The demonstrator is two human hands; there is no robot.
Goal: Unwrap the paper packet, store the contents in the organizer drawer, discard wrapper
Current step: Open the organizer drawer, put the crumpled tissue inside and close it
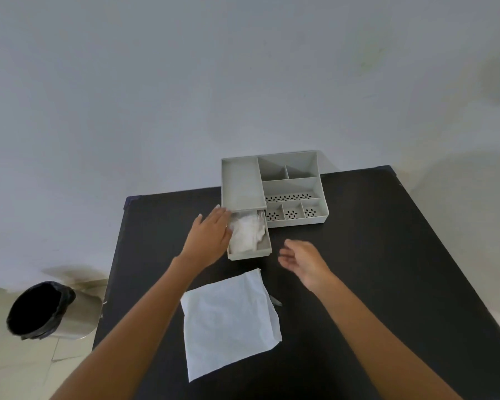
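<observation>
Storing step nearly done. Organizer (293, 180) at 12 o'clock on the table (387, 255); its drawer (264, 251) pulled out toward 6, white contents (247, 233) lying inside. Left hand (210, 238) at the drawer's 9 o'clock side, fingers flat and together, touching its wall and the contents' edge. Right hand (303, 261) at 3 o'clock of the drawer, hovering apart from it, fingers loosely spread, holding nothing. Wrapper (231, 321) flat at 6 o'clock. Bin (38, 311) on the floor at 8 o'clock. Next, likely: push the drawer shut, then gather the wrapper for the bin.
</observation>
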